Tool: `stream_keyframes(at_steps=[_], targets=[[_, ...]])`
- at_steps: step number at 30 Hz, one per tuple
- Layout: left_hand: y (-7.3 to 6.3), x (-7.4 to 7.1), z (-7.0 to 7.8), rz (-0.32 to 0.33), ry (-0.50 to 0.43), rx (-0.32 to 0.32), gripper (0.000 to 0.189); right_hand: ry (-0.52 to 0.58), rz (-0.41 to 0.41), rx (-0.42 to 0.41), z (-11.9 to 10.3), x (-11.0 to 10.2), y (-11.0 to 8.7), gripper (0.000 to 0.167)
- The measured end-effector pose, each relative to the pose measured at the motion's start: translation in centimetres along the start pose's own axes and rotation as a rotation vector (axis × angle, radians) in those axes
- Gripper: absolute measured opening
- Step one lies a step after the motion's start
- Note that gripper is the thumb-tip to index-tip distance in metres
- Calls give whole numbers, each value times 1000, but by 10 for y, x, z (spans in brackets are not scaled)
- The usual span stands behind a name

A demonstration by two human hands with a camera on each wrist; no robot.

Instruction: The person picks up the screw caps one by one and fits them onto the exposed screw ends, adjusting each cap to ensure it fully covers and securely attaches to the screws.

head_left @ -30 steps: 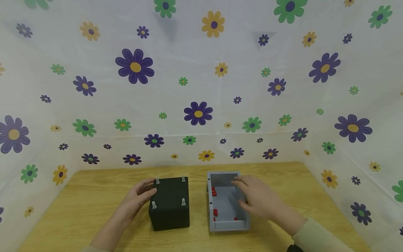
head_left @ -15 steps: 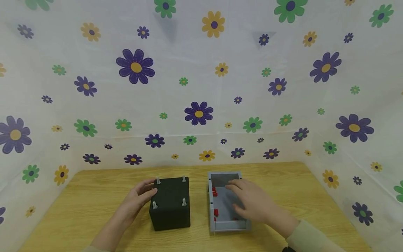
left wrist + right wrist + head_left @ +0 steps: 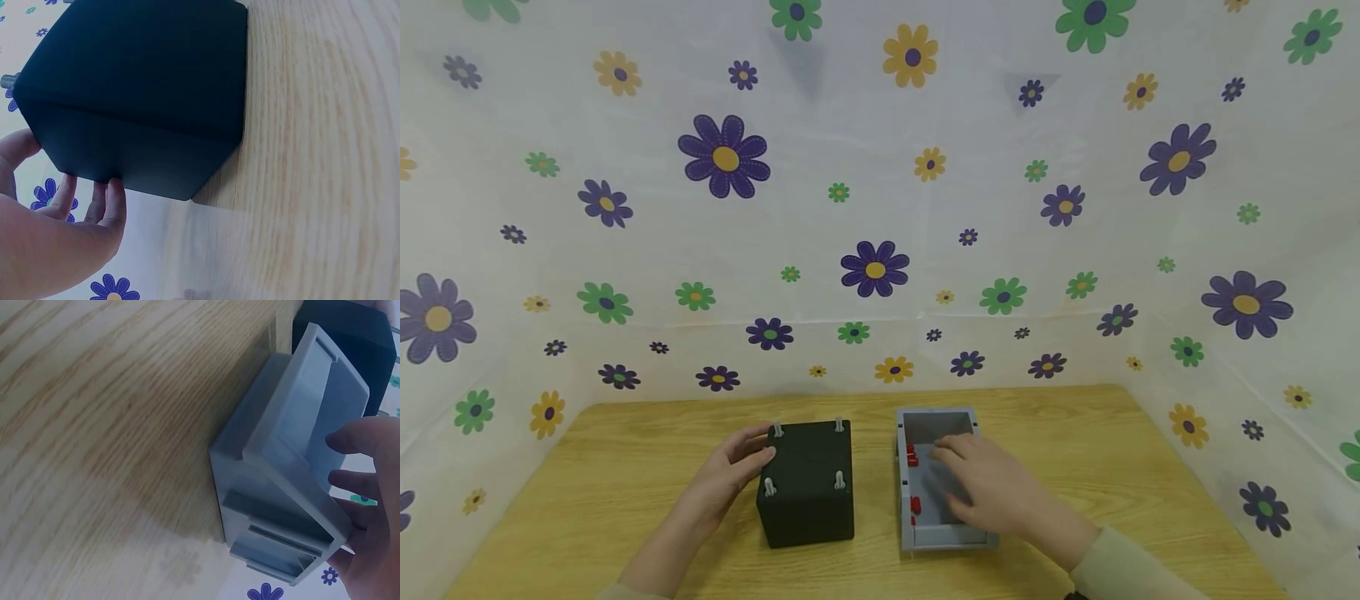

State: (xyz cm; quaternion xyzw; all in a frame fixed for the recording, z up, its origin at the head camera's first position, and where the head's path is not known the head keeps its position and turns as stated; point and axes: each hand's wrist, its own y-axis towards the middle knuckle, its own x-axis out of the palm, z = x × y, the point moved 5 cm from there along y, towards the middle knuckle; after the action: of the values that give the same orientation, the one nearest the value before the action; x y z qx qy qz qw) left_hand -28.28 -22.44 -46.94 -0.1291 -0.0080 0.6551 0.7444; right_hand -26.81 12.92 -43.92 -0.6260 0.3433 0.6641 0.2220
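A black block (image 3: 808, 467) with several pale threaded posts standing up from its top is on the wooden table. My left hand (image 3: 730, 473) holds its left side, thumb at the top edge and fingers bent round the back edge, as the left wrist view shows. To the right is a grey plastic bin (image 3: 951, 536) with small red pieces (image 3: 913, 455) along its inner left side. My right hand (image 3: 992, 483) reaches over the bin's right wall, fingers apart and slightly bent above the inside. Nothing shows between them in the right wrist view.
The wooden table (image 3: 640, 467) runs back to a white flowered cloth (image 3: 880, 200) that hangs behind and along both sides. A narrow strip of table separates the block from the bin. A few red pieces (image 3: 915, 505) lie near the bin's front left.
My right hand has moved left and further over the bin, covering more of its inside, including a red piece at front right. The left hand and the block have stayed in place.
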Motion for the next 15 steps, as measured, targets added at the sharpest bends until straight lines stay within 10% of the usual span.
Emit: stream_keyframes(at_steps=[15], targets=[[0, 0, -1, 5, -6, -8, 63, -1, -19, 5, -5, 15, 5, 49]])
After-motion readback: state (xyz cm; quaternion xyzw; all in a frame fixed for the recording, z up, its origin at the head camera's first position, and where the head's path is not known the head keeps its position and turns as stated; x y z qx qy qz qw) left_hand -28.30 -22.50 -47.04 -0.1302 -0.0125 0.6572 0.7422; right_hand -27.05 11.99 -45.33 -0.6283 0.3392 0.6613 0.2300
